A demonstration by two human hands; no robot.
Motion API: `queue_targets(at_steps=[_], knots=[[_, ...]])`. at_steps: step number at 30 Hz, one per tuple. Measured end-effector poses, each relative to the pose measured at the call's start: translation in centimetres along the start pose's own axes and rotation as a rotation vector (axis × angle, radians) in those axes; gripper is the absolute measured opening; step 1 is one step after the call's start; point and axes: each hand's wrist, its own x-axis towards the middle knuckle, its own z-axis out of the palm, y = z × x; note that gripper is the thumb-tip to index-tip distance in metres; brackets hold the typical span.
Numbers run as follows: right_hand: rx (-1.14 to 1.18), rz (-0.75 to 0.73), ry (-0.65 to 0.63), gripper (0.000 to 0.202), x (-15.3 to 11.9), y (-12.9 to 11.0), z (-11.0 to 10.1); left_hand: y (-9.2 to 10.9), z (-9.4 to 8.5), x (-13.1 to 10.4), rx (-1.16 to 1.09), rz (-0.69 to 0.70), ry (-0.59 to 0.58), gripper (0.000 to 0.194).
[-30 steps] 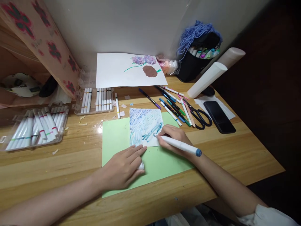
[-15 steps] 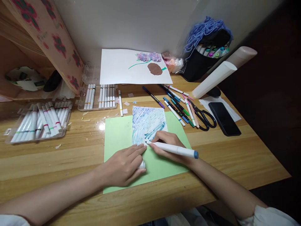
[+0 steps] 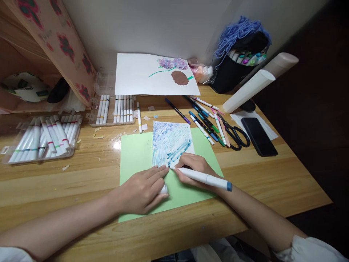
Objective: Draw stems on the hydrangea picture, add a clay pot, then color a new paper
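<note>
My right hand [image 3: 195, 169] is closed round a white marker [image 3: 205, 178] with a blue end. Its dark tip touches the lower edge of a small white paper [image 3: 174, 138] streaked with blue, purple and teal strokes. My left hand [image 3: 145, 189] rests with fingers stretched on the lower edge of that paper, fingertips beside the marker tip. Between its thumb and forefinger pokes out a white cylinder end, seemingly a marker cap [image 3: 164, 189], mostly hidden by the hand. Under both lies a light green sheet [image 3: 133, 153].
Two clear cases of markers [image 3: 40, 140] [image 3: 114, 109] stand at left. Behind the green sheet is a flower drawing [image 3: 136, 74]. Loose pens [image 3: 204, 127], black scissors [image 3: 237, 136] and a phone [image 3: 259, 136] lie at right, before a white tube [image 3: 249, 91] and black holder [image 3: 229, 74].
The marker's rear end has dipped slightly, and its tip has moved a little at the paper's lower edge, leaving a small dark blue mark. My left hand stays in place; the view has shifted slightly.
</note>
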Motion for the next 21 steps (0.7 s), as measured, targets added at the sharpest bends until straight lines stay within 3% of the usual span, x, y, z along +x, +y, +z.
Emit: queue_targets(at_steps=[16, 21], knots=[[-0.185, 0.098, 0.179, 0.016, -2.9, 3.4, -3.5, -0.1, -0.1, -0.1, -0.006, 0.007, 0.005, 0.024], [-0.086, 0.187, 0.187, 0.013, -2.8, 3.0, -3.6, 0.4, -0.2, 0.8, 0.006, 0.023, 0.004, 0.024]])
